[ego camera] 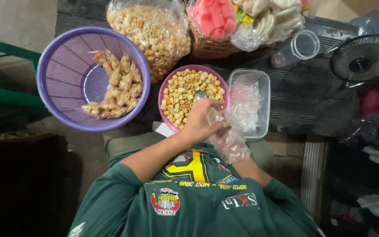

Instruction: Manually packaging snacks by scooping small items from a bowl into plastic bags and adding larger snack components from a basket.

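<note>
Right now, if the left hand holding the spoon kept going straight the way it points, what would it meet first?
Probably the pink round plastic bowl of small yellow ring snacks: the left hand aims the metal spoon over it. Height above the snacks is unclear.

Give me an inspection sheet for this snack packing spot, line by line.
Surface: dark slatted bench, crowded.
Job's things: pink bowl of small ring-shaped crackers; metal spoon over it; thin clear plastic bag.
Clutter: purple basket with filled packets; clear tub of empty bags; large sack of crackers; pink and white snack bags; clear jar.
Hands: left hand holds the spoon; right hand is inside the plastic bag, its fingers hidden.
Cables: nothing seen.
Surroundings: small black fan at right; green frame at left.
</note>
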